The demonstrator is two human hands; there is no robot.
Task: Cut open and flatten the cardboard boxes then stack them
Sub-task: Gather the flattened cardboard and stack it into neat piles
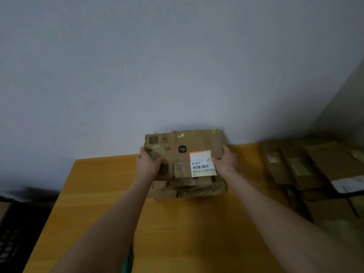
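Your 2 bare forearms reach up from the bottom of the frame across the yellow-orange wooden tabletop (177,233), the left from lower left, the right from lower right. Just above the middle of the frame, a stack of flattened boxes (189,189) lies on the tabletop, brown and creased, with patches of clear tape on it. Right above that stack you hold 1 flattened cardboard box (183,152), its printed face turned toward you. Your left hand (148,163) grips its left edge, thumb laid over the front and fingers out of sight behind. Your right hand (226,161) grips its right edge the same way, the thumb touching the side of a white shipping label (201,163) with a barcode. A dark square logo (182,149) sits near the middle of the box. Its lower edge overlaps the stack in the picture; you cannot tell whether the 2 touch. At the right edge of the frame a blurred pile of flat cardboard (315,174) spreads over the tabletop, well apart from the stack. At lower left, beside the tabletop, sits a dark object (19,223) too dim to identify. Behind everything a plain grey wall (157,66) fills the upper half of the frame.
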